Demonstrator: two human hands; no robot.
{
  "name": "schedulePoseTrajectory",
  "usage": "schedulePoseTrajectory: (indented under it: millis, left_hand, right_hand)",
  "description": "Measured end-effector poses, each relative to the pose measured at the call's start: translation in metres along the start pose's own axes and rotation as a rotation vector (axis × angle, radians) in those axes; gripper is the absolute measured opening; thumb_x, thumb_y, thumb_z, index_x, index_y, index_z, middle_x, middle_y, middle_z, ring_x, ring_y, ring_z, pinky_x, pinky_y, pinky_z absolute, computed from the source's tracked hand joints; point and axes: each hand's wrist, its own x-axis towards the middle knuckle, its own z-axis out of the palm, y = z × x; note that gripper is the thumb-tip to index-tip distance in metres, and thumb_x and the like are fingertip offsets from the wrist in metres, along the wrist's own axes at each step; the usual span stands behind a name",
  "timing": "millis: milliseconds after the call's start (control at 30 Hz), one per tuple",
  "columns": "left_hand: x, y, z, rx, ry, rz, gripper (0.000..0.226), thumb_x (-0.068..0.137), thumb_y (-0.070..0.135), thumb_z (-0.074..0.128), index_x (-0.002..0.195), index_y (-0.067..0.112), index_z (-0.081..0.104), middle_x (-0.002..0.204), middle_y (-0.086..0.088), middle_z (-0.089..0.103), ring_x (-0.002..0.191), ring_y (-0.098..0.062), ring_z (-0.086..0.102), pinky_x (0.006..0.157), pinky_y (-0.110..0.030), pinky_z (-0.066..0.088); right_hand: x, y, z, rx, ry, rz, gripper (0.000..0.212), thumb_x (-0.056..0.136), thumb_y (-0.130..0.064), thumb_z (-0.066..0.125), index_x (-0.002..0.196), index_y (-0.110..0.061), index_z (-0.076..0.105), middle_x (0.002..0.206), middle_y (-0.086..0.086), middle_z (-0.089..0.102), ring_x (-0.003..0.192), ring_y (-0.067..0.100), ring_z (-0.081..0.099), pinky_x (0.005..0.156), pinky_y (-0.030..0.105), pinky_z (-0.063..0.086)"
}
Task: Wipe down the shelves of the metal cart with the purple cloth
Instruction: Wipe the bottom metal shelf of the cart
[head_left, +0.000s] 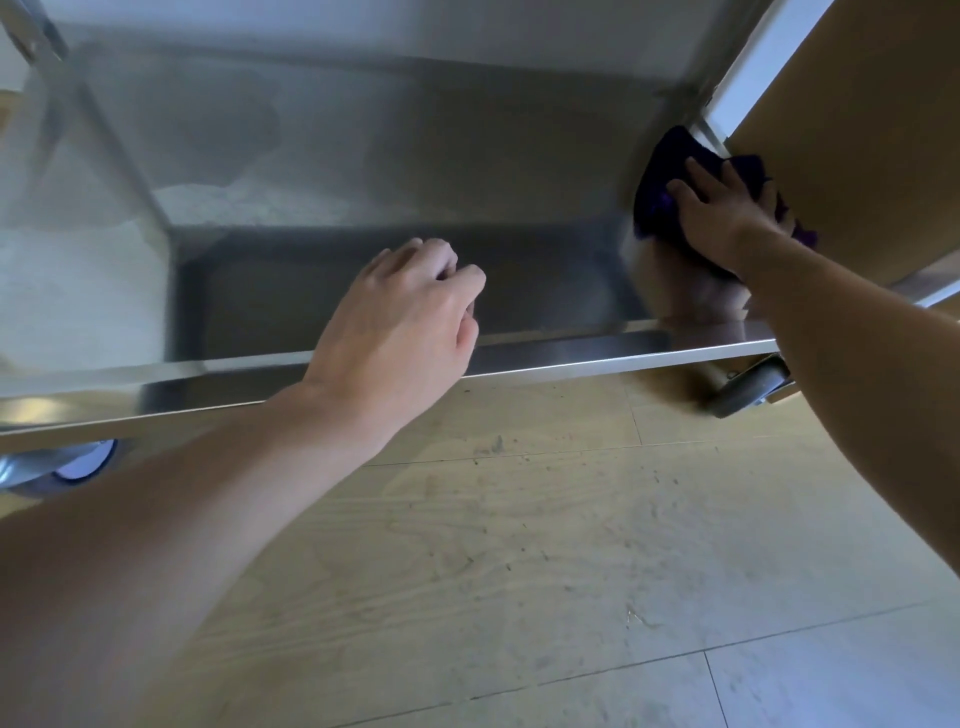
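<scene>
Dim, soft daylight; wide-angle edge blur

You will find nothing to read in this view. No lettering, label, brand mark, number or sign shows on the metal cart (571, 354), on its wheel (748, 391), on the purple cloth (658, 174) or on the floor (519, 545). The steel carries only blurred reflections, and the floor only grain and scuff marks.
</scene>
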Motion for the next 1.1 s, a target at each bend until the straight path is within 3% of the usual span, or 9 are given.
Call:
schedulePoseTrajectory:
  millis: [300, 533, 667, 833, 1100]
  left_hand:
    - [0.002, 0.002, 0.002, 0.02, -0.009, -0.009, 0.025, 0.087, 0.014, 0.039, 0.088, 0.012, 0.064, 0.092, -0.006, 0.059, 0.082, -0.023, 0.054, 0.077, -0.034, 0.046]
    - [0.0, 0.001, 0.002, 0.005, 0.0, -0.007, 0.029, 0.087, 0.014, 0.035, 0.087, 0.011, 0.064, 0.093, -0.005, 0.059, 0.085, -0.023, 0.054, 0.08, -0.033, 0.047]
    - [-0.001, -0.002, 0.003, -0.004, 0.013, 0.001, 0.026, 0.088, 0.013, 0.039, 0.087, 0.01, 0.065, 0.096, -0.006, 0.061, 0.087, -0.024, 0.058, 0.079, -0.034, 0.046]
    - [-0.003, -0.002, 0.005, 0.002, 0.039, 0.007, 0.019, 0.086, 0.009, 0.047, 0.084, 0.01, 0.066, 0.095, -0.006, 0.063, 0.085, -0.024, 0.059, 0.076, -0.033, 0.047]
    - [0.0, 0.004, 0.004, -0.003, 0.018, 0.011, 0.02, 0.087, 0.009, 0.046, 0.086, 0.01, 0.066, 0.094, -0.006, 0.063, 0.085, -0.023, 0.058, 0.08, -0.034, 0.048]
  right_hand:
    - [0.011, -0.041, 0.004, -0.011, -0.005, -0.055, 0.061, 0.083, -0.071, 0.017, 0.142, -0.057, 0.013, 0.161, -0.015, 0.008, 0.147, 0.037, 0.003, 0.113, 0.061, 0.003]
    - [-0.058, -0.105, 0.021, -0.055, -0.005, -0.357, 0.058, 0.088, -0.072, 0.019, 0.144, -0.057, 0.011, 0.161, -0.014, 0.006, 0.148, 0.035, 0.003, 0.116, 0.057, 0.006]
    - [-0.126, -0.084, 0.033, -0.028, 0.013, -0.524, 0.057, 0.087, -0.075, 0.015, 0.142, -0.061, 0.009, 0.161, -0.017, 0.008, 0.149, 0.031, 0.002, 0.118, 0.052, 0.004]
    - [-0.141, -0.021, 0.021, -0.003, 0.024, -0.392, 0.057, 0.081, -0.082, 0.018, 0.136, -0.069, 0.008, 0.159, -0.023, 0.011, 0.149, 0.021, 0.005, 0.118, 0.045, 0.005]
    - [-0.062, 0.043, -0.009, -0.028, -0.032, -0.073, 0.061, 0.08, -0.08, 0.021, 0.138, -0.065, 0.013, 0.16, -0.02, 0.01, 0.149, 0.027, 0.006, 0.117, 0.055, 0.007]
